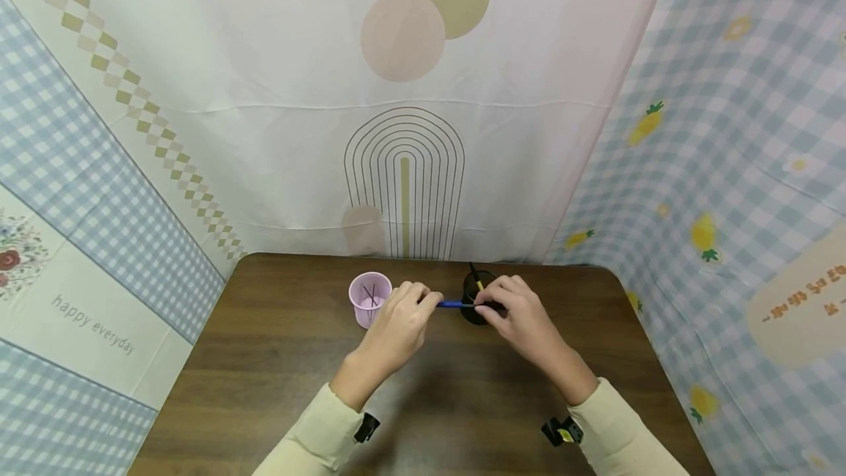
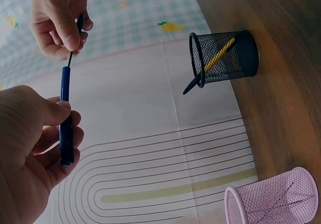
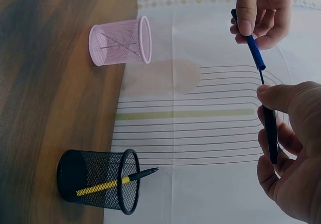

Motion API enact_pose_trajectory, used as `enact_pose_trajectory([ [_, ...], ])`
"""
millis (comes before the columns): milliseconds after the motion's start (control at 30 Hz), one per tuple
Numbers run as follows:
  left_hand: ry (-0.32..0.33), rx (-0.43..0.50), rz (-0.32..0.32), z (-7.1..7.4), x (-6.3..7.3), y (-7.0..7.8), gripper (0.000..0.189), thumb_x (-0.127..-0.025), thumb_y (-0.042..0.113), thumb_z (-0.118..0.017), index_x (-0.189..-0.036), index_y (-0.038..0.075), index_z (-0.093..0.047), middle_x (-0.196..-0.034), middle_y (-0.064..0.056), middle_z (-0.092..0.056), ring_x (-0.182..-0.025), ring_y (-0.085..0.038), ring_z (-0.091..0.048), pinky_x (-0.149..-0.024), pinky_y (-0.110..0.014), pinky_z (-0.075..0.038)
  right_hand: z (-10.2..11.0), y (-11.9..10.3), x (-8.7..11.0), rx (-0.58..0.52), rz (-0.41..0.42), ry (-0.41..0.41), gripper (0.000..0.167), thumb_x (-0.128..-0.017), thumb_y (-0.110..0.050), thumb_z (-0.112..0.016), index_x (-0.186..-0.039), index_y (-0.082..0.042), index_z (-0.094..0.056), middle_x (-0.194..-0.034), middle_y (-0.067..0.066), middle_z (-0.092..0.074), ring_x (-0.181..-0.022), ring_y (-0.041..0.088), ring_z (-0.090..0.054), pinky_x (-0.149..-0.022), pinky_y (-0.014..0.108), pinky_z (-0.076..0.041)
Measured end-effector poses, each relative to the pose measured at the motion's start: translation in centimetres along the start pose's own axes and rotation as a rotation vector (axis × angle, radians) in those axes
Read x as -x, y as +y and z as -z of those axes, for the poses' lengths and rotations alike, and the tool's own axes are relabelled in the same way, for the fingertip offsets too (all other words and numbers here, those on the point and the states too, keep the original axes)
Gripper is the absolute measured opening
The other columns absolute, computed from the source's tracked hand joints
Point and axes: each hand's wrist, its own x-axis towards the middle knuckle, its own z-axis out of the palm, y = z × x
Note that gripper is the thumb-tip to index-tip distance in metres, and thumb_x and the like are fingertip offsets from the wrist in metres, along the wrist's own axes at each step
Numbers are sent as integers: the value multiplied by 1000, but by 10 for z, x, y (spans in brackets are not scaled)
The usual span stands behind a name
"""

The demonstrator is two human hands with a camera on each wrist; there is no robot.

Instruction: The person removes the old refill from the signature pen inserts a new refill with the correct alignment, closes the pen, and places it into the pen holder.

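Observation:
My left hand (image 1: pixel 399 320) grips the blue barrel (image 2: pixel 65 118) of a pen between thumb and fingers. Facing it, my right hand (image 1: pixel 525 320) pinches the pen's black part (image 3: pixel 270 133). A thin dark refill (image 3: pixel 261 77) bridges the gap between the two parts, one end hidden inside the blue barrel. Behind the hands, a black mesh pen cup (image 2: pixel 246 53) holds a yellow and black pen (image 3: pixel 100 188) that leans out over the rim. To the left stands a pink mesh pen cup (image 1: pixel 361 292) with a few thin dark sticks (image 1: pixel 372 294) inside.
Both cups stand on a brown wooden table (image 1: pixel 277 373), near its far edge. A patterned cloth (image 1: pixel 284 167) hangs right behind that edge, and a checked cloth (image 1: pixel 667 167) borders the right side. A dark wrist device (image 1: pixel 562 432) is near the right sleeve.

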Motion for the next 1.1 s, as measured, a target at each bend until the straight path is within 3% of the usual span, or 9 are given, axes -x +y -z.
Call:
enact_pose_trajectory([
  [733,16,29,2,-1,4,-5,18,-90,-3,-64,-106,6,-68,-94,-5,-65,-83,-22,-59,-74,-34,-51,2,3,2,4,11,6,18,-82,-10,-86,-90,-17,-73,-93,-5,-66,-88,12,-58,-69,30,-52],
  [1100,-14,34,25,-3,12,-9,18,-92,-4,-63,-107,6,-66,-96,-5,-64,-84,-21,-60,-76,-33,-52,6,6,5,-4,-5,9,18,-82,-8,-86,-91,-18,-73,-95,-7,-66,-88,11,-57,-69,29,-52],
])
